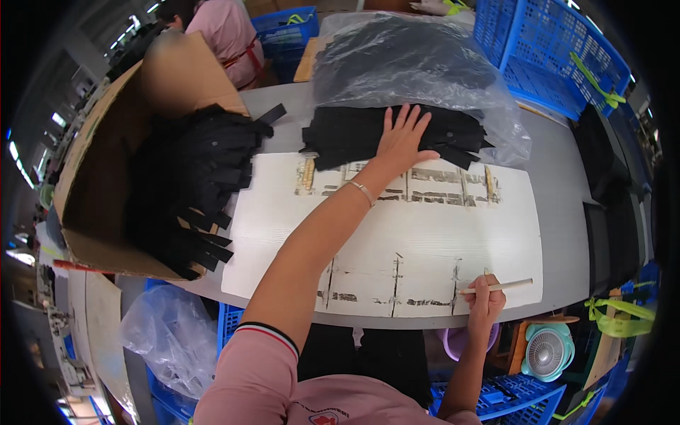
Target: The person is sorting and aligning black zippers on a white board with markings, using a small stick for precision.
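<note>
My left hand [405,140] lies flat, fingers spread, on a stack of black fabric strips [347,131] at the far edge of a white board [382,230]. Its thumb points right, near the board's edge. At the near right corner my right hand [484,300] is closed round a slim white pencil [513,285], which lies nearly level just above the board. The pencil's left end is by a dark line drawn on the board. Dark lines and smudged bars mark the board's near and far sides, with yellowish strips at the far side.
At left, a cardboard box [99,244] on its side spills black strips [191,156]. Behind the stack sits a clear plastic bag [411,57] of black material. A blue crate [542,53] stands back right, near black pieces [605,156]. A teal fan [547,352] sits below; a co-worker [227,35] is behind.
</note>
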{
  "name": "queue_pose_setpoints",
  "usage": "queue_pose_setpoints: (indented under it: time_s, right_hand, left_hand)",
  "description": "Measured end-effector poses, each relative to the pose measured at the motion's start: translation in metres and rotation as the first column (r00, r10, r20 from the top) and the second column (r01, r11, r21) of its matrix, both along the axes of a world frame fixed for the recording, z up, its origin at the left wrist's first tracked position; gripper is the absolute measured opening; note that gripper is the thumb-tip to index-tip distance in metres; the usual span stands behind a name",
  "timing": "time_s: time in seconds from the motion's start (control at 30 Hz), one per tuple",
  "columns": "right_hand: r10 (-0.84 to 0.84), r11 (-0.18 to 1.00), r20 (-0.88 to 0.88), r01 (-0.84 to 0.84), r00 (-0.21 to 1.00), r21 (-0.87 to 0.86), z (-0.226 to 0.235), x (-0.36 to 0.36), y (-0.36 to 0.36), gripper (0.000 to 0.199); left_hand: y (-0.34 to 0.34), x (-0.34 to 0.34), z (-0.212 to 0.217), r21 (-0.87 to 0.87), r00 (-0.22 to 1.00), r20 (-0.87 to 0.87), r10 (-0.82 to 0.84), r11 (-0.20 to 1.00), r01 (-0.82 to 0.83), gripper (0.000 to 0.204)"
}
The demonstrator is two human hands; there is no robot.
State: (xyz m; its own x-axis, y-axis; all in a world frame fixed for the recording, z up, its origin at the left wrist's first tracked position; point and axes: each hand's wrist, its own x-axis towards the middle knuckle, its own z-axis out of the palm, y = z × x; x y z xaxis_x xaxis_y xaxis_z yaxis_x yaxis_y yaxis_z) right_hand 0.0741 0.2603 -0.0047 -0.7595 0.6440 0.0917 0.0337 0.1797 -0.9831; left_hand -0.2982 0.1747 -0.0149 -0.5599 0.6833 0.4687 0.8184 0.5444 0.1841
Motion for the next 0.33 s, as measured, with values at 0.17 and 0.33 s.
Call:
queue_pose_setpoints:
  time_s: [0.17,0.33]
  right_hand:
    - [-0.052,0.998,-0.014,0.053,0.999,0.02,-0.003,0.002,0.004,0.033]
    - [-0.063,0.998,-0.074,0.065,0.995,0.018,-0.013,0.0,0.011,0.032]
  left_hand:
    - [0.004,0.009,-0.001,0.019,0.999,0.034,0.003,1.0,-0.003,0.105]
    - [-0.052,0.06,-0.001,0.134,0.984,0.171,-0.051,0.991,0.028,0.11]
